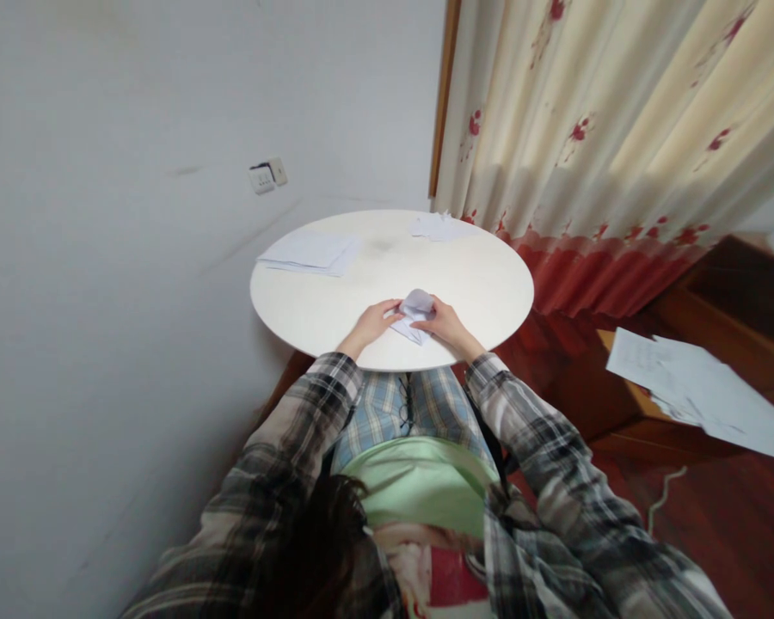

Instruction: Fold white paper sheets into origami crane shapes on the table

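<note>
A small piece of folded white paper (pixel 416 304) is held between my two hands, close to the near edge of the round white table (pixel 322 314). Its upper flap is raised and curved, and lower folded layers point toward me. My left hand (pixel 372 324) grips the paper's left side with thumb and fingers. On the right side, my right hand (pixel 447 323) pinches it, the thumb lying across the front. The fingers behind the paper are partly hidden.
A stack of white sheets (pixel 313 251) lies at the table's back left. Small paper pieces (pixel 435 226) sit at the back right. Beyond the table hangs a curtain (pixel 574 155); more papers (pixel 703 387) rest on wooden furniture (pixel 638 430) at right.
</note>
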Demonstrator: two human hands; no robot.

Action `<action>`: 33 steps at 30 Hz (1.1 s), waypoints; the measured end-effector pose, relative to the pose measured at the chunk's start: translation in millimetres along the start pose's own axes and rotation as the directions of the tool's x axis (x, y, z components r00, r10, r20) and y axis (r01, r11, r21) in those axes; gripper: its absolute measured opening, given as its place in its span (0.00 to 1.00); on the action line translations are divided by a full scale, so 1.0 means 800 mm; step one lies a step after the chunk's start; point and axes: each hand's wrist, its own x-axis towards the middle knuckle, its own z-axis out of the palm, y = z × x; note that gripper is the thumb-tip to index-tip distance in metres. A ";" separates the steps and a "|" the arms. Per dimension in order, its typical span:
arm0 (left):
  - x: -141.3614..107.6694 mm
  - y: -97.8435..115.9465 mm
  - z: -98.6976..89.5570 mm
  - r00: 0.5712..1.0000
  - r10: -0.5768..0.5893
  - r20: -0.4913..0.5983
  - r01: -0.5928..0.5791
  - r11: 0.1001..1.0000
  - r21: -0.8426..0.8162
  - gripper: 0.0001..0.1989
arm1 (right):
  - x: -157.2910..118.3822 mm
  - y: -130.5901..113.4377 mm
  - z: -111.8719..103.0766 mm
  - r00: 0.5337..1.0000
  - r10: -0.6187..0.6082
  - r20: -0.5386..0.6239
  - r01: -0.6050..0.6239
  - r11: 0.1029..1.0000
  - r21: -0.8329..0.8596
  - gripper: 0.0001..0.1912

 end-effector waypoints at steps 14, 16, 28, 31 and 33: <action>0.001 0.000 0.000 0.999 -0.029 0.015 0.030 0.997 -0.077 0.25 | -0.003 0.000 0.000 0.999 0.034 0.009 -0.034 0.999 0.018 0.31; 0.002 -0.003 0.001 0.999 -0.027 0.016 0.028 0.997 -0.076 0.25 | -0.003 0.000 -0.001 0.999 0.042 0.012 -0.042 0.999 0.024 0.31; 0.000 0.004 0.001 0.999 -0.021 0.026 0.023 0.996 -0.089 0.25 | -0.009 -0.006 -0.005 1.000 0.018 0.019 -0.019 0.997 0.068 0.30; 0.001 0.002 0.001 0.999 -0.038 0.029 0.041 0.993 -0.112 0.26 | -0.009 -0.005 -0.005 1.000 0.014 0.012 -0.014 0.998 0.054 0.30; 0.002 0.000 0.001 0.998 -0.045 0.035 0.049 0.992 -0.118 0.26 | -0.010 -0.006 -0.004 1.000 0.015 0.010 -0.015 0.999 0.044 0.30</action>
